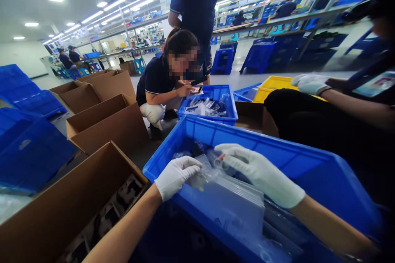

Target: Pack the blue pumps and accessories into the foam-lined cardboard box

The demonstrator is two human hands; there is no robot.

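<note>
Both my hands wear white gloves and reach into a blue plastic bin (308, 168) in front of me. My left hand (175, 176) is curled closed on the edge of a clear plastic bag (202, 172) near the bin's left wall. My right hand (259, 172) lies over the stack of clear bags (234, 201), fingers stretched toward the left hand and touching the plastic. Dark parts show inside the bags, too blurred to name.
An open cardboard box (61, 205) with dark moulded inserts stands at my left, with more cardboard boxes (105, 123) behind it. A crouching person holds a phone over a second blue bin (210, 107). A gloved co-worker (311, 84) sits at right, near a yellow bin (274, 84).
</note>
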